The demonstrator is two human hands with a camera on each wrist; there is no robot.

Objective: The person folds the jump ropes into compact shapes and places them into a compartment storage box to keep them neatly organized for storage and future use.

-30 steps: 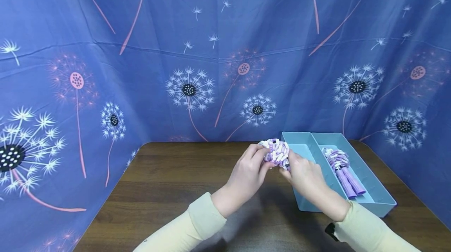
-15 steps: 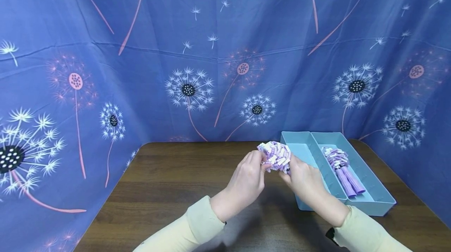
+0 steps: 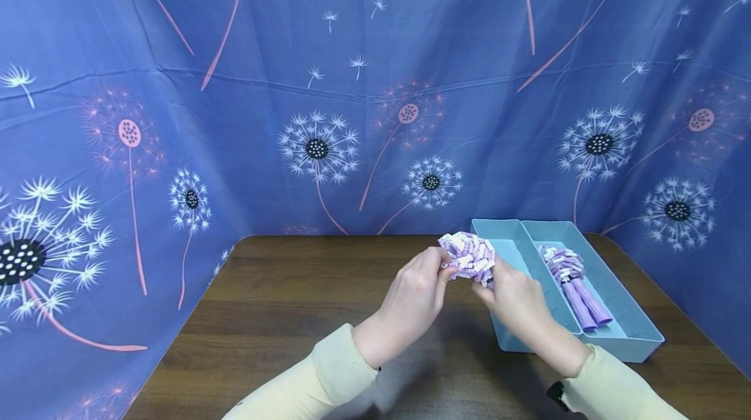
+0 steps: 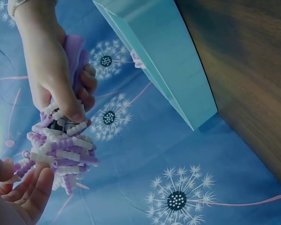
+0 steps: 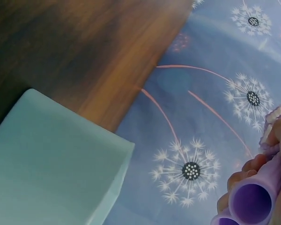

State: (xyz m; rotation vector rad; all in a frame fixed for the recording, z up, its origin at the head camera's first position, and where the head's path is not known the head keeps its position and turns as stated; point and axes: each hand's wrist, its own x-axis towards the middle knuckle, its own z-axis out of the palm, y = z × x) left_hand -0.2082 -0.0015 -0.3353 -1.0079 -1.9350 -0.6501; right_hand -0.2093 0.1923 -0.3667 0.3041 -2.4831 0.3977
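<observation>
A bundled jump rope point(image 3: 467, 254) of white and purple segmented beads is held between both hands above the table. My right hand point(image 3: 519, 299) grips its purple handles point(image 5: 270, 177), whose hollow ends show in the right wrist view. A black band point(image 4: 61, 124) circles the bundle near the right thumb. My left hand point(image 3: 411, 289) pinches a beaded strand at the bundle's left side; its fingers point(image 4: 40, 190) show in the left wrist view. A second bundled jump rope point(image 3: 577, 286) lies in the right compartment of the light-blue tray point(image 3: 622, 348).
The two-compartment tray stands at the table's right, just behind and beside my right hand. A brown wooden table point(image 3: 264, 315) spreads below both arms. Blue dandelion-print cloth point(image 3: 352, 113) hangs behind and along both sides.
The bundle has turned slightly and shifted a little right with both hands. My left fingers have changed their hold on the beaded strands; the right hand keeps the handles. The tray's contents stay put.
</observation>
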